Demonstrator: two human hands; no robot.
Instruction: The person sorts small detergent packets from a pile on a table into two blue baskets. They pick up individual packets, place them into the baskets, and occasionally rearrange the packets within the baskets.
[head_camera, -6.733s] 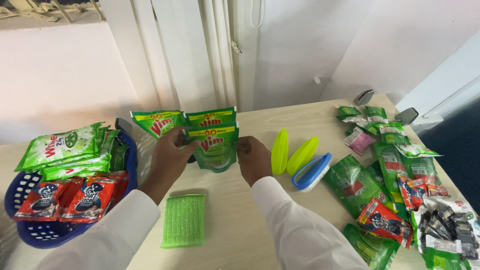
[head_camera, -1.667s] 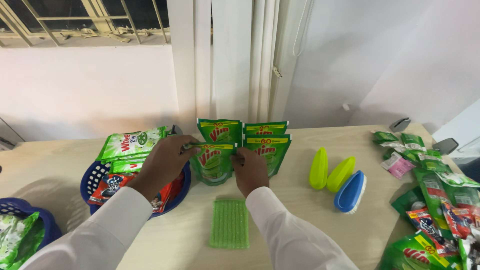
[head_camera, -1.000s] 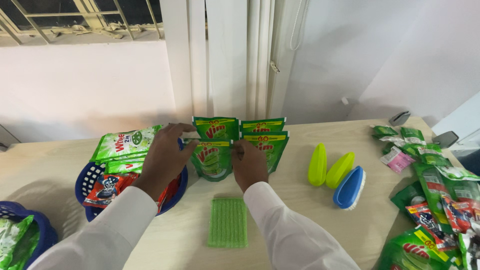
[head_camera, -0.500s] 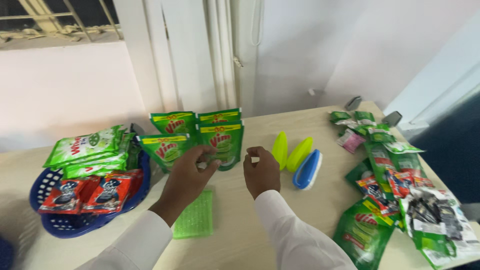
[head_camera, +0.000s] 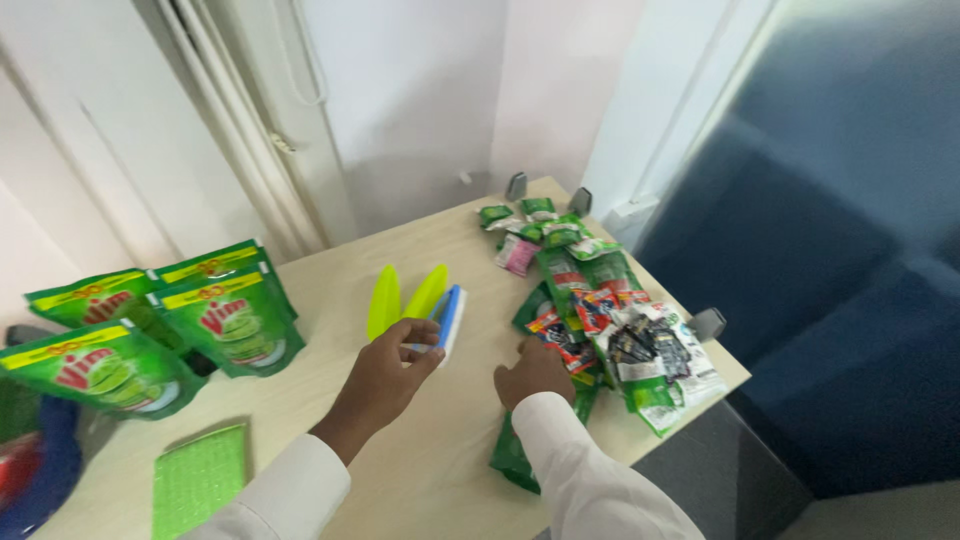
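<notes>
Two hands were over the pale counter (head_camera: 330, 300). The left hand (head_camera: 385, 372) lay with its fingers curled loosely toward the blue-and-white brush (head_camera: 449, 318), the fingertips (head_camera: 425, 350) touching its near end; whether it gripped the brush could not be told. The right hand (head_camera: 535, 372) rested palm down with the fingers bent, touching the near edge of the heap of sachets (head_camera: 600, 320) and pinching nothing that could be seen.

The blue-and-white brush lay near the middle of the counter, just beside two yellow-green brushes (head_camera: 405, 298) standing on edge to its left. The heap of sachets, green, red and black, spread along the right side of the counter toward the far corner.

Three green pouches (head_camera: 160, 325) stood overlapping on the left side, well apart from the hands. One green scrub pad (head_camera: 198, 478) lay flat near the front left edge. Part of a blue basket (head_camera: 40, 478) showed at the far left.
</notes>
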